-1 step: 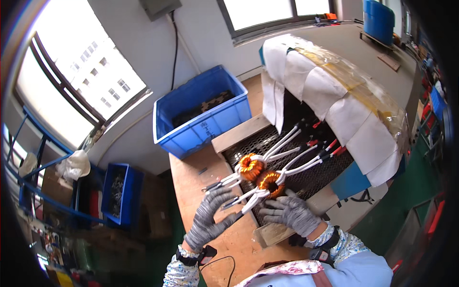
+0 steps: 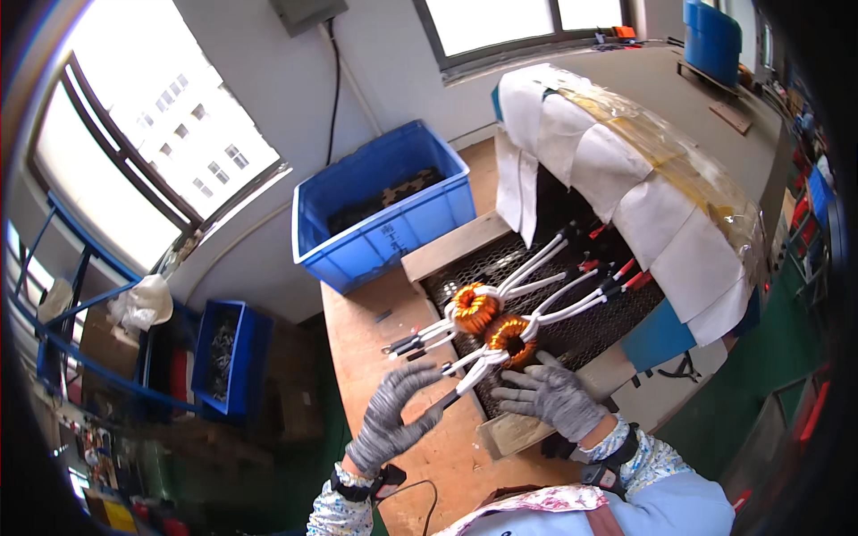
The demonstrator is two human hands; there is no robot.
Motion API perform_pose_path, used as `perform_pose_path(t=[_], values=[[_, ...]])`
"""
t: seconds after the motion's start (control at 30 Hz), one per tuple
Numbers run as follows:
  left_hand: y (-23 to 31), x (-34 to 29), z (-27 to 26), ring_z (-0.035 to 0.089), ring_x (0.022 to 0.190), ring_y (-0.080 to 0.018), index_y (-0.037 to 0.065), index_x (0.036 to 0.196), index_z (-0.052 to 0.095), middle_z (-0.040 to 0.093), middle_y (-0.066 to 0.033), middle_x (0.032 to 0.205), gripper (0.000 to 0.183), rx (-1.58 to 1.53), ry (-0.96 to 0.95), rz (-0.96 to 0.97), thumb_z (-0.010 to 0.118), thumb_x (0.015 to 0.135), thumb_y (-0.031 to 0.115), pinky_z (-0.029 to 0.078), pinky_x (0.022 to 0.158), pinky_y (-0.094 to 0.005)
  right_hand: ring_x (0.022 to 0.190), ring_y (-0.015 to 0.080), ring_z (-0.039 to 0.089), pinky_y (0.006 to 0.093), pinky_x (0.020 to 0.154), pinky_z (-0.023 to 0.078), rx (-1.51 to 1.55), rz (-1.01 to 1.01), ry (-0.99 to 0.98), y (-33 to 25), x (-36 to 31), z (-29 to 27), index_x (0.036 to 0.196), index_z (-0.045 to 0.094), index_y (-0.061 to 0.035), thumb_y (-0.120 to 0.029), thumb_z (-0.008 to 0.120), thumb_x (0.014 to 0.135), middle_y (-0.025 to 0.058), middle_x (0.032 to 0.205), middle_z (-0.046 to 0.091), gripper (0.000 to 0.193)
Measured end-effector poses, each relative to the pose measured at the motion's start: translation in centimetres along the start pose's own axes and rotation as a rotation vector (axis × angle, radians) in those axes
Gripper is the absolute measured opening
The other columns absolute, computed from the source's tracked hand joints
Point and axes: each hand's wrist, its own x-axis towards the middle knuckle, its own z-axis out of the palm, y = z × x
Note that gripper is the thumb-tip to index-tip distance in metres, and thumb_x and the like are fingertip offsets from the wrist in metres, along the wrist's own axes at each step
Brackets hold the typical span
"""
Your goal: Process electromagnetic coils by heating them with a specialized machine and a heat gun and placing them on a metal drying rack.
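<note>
Two ring-shaped coils wound with copper wire, a farther one [image 2: 474, 309] and a nearer one [image 2: 511, 338], lie side by side on a dark metal mesh conveyor [image 2: 559, 335]. Thick white leads run from both sides of them; some ends are black or red. My left hand [image 2: 393, 415], in a grey glove, is open beside the near-left leads [image 2: 478, 371]. Its thumb is by a black lead end; whether it touches I cannot tell. My right hand [image 2: 559, 399], also gloved, is open with fingers spread, just below the nearer coil, over the mesh and its wooden edge rail.
A hood with white cloth flaps [image 2: 617, 192] covers the conveyor's far end. Behind, a blue crate [image 2: 393, 228] with dark pieces stands on the wooden table [image 2: 357, 326]. Another blue bin [image 2: 234, 357] is at the left, near a blue rail. A pair of pliers [image 2: 681, 369] lies right.
My left hand has drawn slightly back from the leads, so more of the black ends of the farther coil's leads show. The whole view has shifted slightly. My right hand has hardly moved.
</note>
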Motion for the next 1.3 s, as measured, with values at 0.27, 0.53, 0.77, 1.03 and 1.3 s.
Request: perform_pose_path(t=[0.27, 0.53, 0.77, 1.03, 1.3], values=[[1.4, -15.1, 4.3, 0.056, 0.102, -0.0266, 0.007, 0.110, 0.059, 0.060, -0.0117, 0.108, 0.034, -0.332, -0.100, -0.280, 0.068, 0.078, 0.014, 0.044, 0.090, -0.0354, 0.098, 0.0342, 0.059, 0.0416, 0.083, 0.052, -0.307, -0.126, -0.004, 1.2, -6.7, -0.8, 0.121, 0.045, -0.0039, -0.016, 0.055, 0.086, 0.0247, 0.116, 0.052, 0.039], [0.2, -22.3, 12.2, 0.053, 0.108, -0.0254, 0.010, 0.116, 0.056, 0.057, -0.0126, 0.113, 0.033, -0.531, -0.377, -0.349, 0.060, 0.085, 0.022, 0.041, 0.094, -0.0351, 0.078, 0.0201, 0.064, 0.0299, 0.070, 0.054, -0.827, 0.125, 0.261, 7.8, -9.9, -2.6, 0.105, 0.051, 0.0008, -0.011, 0.052, 0.088, 0.0160, 0.091, 0.062, 0.021], [3.2, -19.4, 17.2, 0.055, 0.106, -0.0215, 0.006, 0.114, 0.057, 0.060, -0.0102, 0.110, 0.031, -0.710, -0.384, -0.248, 0.061, 0.085, 0.018, 0.042, 0.092, -0.0322, 0.083, 0.0345, 0.061, 0.0407, 0.072, 0.049, -1.999, -0.111, 0.311, 6.5, -15.4, -11.6, 0.103, 0.053, -0.0044, -0.029, 0.055, 0.080, 0.0177, 0.091, 0.062, 0.034], [8.8, -13.9, 23.7, 0.056, 0.103, -0.0202, 0.007, 0.115, 0.057, 0.059, -0.0111, 0.112, 0.033, -0.701, -0.531, -0.351, 0.060, 0.086, 0.022, 0.043, 0.089, -0.0307, 0.097, 0.0352, 0.057, 0.0436, 0.084, 0.045, -2.281, 0.209, 0.552, 2.0, -32.8, -47.7, 0.109, 0.058, -0.0083, -0.035, 0.048, 0.081, 0.0188, 0.105, 0.060, 0.040], [18.4, -3.4, 38.2, 0.053, 0.091, -0.0127, 0.003, 0.109, 0.059, 0.060, -0.0036, 0.099, 0.029, -0.936, -0.678, -0.235, 0.064, 0.084, 0.016, 0.043, 0.079, -0.0243, 0.094, 0.0315, 0.061, 0.0443, 0.079, 0.048, -1.764, 0.471, 1.465, 3.1, -50.3, -70.5, 0.095, 0.067, -0.0136, -0.035, 0.048, 0.080, 0.0124, 0.103, 0.063, 0.032]])
